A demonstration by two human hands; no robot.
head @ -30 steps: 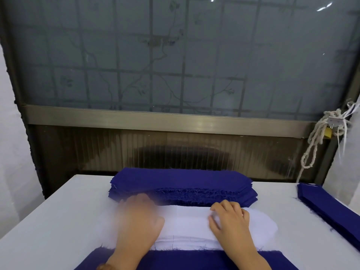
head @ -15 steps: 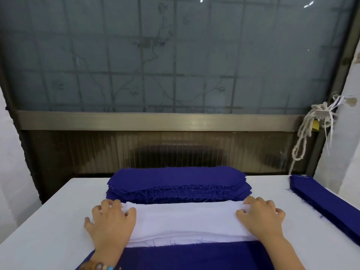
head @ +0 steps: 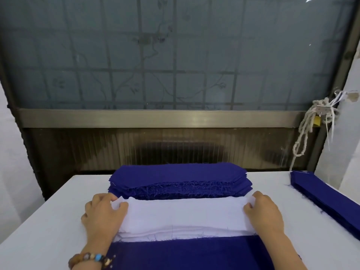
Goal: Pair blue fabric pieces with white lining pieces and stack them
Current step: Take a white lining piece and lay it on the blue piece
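Note:
A stack of white lining pieces [head: 185, 215] lies across the middle of the white table [head: 44, 227]. My left hand [head: 103, 215] pinches the top white piece at its left end. At the right end my right hand [head: 263, 213] pinches the same piece. Behind the white stack sits a thick pile of blue fabric pieces [head: 179, 180] with frayed edges. A blue piece [head: 187, 254] lies at the near edge, under my forearms.
A second pile of long blue pieces [head: 327, 197] runs along the table's right side. A frosted window and metal sill stand behind the table. A knotted rope [head: 305, 129] hangs at the right. White walls flank both sides.
Both hands slid outward from the middle of the white stack to its two ends, and their fingers now pinch the top white piece.

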